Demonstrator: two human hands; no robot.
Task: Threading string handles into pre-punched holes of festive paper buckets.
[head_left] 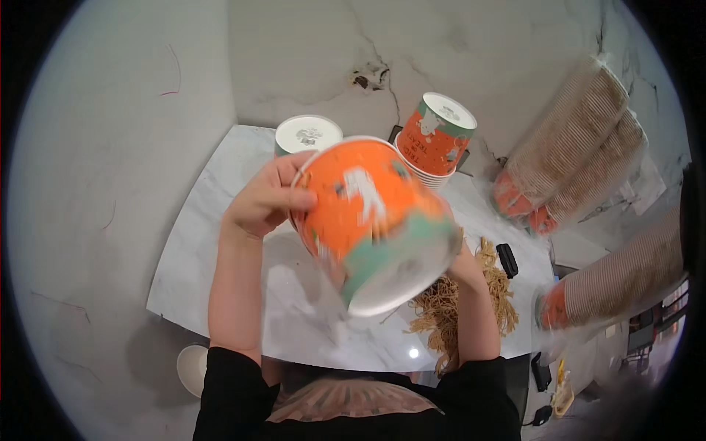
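A large orange-and-green paper bucket [375, 195] with a white cartoon figure is held up over the table, tilted so its white base faces down and to the right. My left hand [272, 195] is closed on its rim, thumb on the printed outer wall. At the base's right side, my right hand [465, 263] holds the bucket, its fingers mostly hidden behind it. Motion blurs the lower part of the bucket. Beside my right forearm lies a tangled pile of tan twine-like strands [434, 320].
Behind the held bucket stand an upside-down paper bucket [309, 132] and a stack of upside-down buckets [435, 140]. A black object [507, 261] lies near the table's [198, 242] right edge. Plastic-wrapped bucket stacks [566, 140] lean at right; a white round container [193, 370] is below left.
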